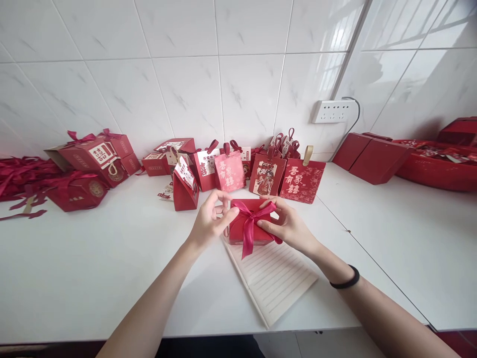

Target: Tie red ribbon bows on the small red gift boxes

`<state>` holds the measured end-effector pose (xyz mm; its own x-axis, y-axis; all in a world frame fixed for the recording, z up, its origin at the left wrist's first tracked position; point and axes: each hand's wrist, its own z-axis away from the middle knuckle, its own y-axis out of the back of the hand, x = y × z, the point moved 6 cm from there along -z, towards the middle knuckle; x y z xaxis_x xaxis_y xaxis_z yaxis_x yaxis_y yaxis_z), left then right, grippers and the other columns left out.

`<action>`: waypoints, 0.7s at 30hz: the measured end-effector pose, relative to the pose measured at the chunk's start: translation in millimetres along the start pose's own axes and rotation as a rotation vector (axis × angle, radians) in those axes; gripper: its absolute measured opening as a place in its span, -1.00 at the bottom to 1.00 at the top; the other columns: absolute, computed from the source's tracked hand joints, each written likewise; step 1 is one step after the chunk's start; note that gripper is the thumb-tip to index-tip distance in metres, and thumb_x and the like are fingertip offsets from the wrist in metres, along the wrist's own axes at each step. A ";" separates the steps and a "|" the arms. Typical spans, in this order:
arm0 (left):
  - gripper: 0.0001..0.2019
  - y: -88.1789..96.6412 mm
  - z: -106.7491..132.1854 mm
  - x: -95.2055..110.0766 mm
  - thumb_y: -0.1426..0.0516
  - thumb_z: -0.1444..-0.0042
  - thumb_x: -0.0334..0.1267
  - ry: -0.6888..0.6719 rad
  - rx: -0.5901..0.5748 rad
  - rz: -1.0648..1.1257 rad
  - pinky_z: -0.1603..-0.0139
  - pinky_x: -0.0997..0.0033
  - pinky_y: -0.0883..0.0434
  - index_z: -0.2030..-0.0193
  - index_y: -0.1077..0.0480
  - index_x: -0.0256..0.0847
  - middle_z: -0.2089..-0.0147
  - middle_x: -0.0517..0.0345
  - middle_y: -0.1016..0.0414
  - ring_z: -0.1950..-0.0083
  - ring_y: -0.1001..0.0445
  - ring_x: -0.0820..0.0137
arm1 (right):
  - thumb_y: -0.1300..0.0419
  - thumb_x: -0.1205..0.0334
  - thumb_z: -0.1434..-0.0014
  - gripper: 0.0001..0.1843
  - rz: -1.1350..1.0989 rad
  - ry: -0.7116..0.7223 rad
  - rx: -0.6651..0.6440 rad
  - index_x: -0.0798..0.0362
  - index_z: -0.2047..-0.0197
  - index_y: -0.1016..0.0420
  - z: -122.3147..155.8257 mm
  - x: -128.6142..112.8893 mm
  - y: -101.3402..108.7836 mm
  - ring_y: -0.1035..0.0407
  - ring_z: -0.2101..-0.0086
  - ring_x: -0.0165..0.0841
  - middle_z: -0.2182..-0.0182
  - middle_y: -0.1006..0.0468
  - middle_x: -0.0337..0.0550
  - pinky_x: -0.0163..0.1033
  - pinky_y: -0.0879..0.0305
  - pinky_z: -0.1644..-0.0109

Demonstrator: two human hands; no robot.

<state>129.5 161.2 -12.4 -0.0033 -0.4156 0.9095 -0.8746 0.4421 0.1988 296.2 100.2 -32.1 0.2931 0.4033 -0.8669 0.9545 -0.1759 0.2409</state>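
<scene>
White table (208, 298), near edge bare, tiled wall behind. Lined notebook (278, 283), aslant, partly beneath the next item. Red box (237, 229), centre of the table, in front of the person, its longer side running left to right between the hands. Pink bow (252, 216), knot at about the middle of the box, one tail hanging down the front onto the notebook. Left hand (207, 221), curled at the box's left end, thumb tip by the left loop; whether it pinches cannot be told. Right hand (288, 226), nearer the knot, reaching over the box's right end, thumb and fingers about the right loop; firmness of hold cannot be told. Not visible: back and underside of the box, some left fingertips. Beyond: gift boxes (230, 171) in a row, many with ribbon handles, rearmost ones largely covered. Far left: ribbon pile (22, 174), cut off by the frame; large boxes (100, 154) beside it. Far right: plain red boxes (372, 156); red basin (439, 171), cut off, contents indistinct. Last: wall socket (333, 111), grey cable.
</scene>
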 end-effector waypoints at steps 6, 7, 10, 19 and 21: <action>-0.61 -5.1 1.8 -0.7 -0.06 -0.10 0.02 0.082 0.093 -0.256 0.47 0.51 -0.11 0.56 -0.09 -0.20 0.57 0.33 -0.04 0.51 -0.09 0.53 | -0.30 0.09 -0.03 -0.72 -0.033 -0.001 -0.001 -0.01 0.22 -0.40 2.7 2.9 -3.0 -0.23 -0.07 -0.22 -0.05 -0.26 -0.05 -0.16 -0.37 -0.02; -0.61 -6.0 2.9 -0.8 -0.06 -0.10 0.00 0.087 0.113 -0.271 0.47 0.50 -0.10 0.56 -0.06 -0.19 0.57 0.33 -0.03 0.51 -0.08 0.52 | -0.31 0.08 -0.03 -0.71 -0.033 0.005 -0.004 -0.01 0.21 -0.40 3.0 2.5 -3.4 -0.23 -0.08 -0.22 -0.05 -0.26 -0.05 -0.16 -0.37 -0.02; -0.68 -8.6 6.1 -0.1 -0.04 -0.11 -0.14 0.050 0.170 -0.302 0.47 0.50 -0.09 0.56 -0.04 -0.19 0.57 0.33 -0.01 0.52 -0.06 0.52 | -0.30 -0.01 -0.04 -0.63 -0.049 0.022 -0.010 -0.03 0.15 -0.38 3.3 -0.7 -3.1 -0.22 -0.07 -0.21 -0.04 -0.27 -0.05 -0.15 -0.35 -0.04; -0.76 -15.9 14.9 1.5 0.00 -0.06 -0.36 -0.161 0.227 -0.227 0.58 0.53 -0.04 0.55 0.01 -0.16 0.56 0.33 0.04 0.55 -0.02 0.54 | -0.10 -0.17 -0.18 -0.55 -0.082 -0.061 0.053 0.04 0.48 -0.23 3.6 -5.1 1.0 -0.31 0.22 -0.30 0.20 -0.37 -0.12 -0.23 -0.30 0.19; -0.76 -17.4 16.8 3.7 0.00 -0.06 -0.37 -0.229 0.226 -0.238 0.59 0.54 -0.04 0.54 0.01 -0.16 0.56 0.33 0.02 0.55 -0.04 0.55 | -0.12 -0.17 -0.16 -0.58 -0.125 -0.089 0.071 0.03 0.42 -0.25 4.6 -4.5 0.7 -0.32 0.28 -0.33 0.22 -0.39 -0.13 -0.26 -0.29 0.26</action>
<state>136.5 138.6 -18.6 0.1267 -0.6629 0.7379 -0.9485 0.1367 0.2857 295.3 94.1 -30.0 0.1628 0.3452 -0.9243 0.9761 -0.1933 0.0997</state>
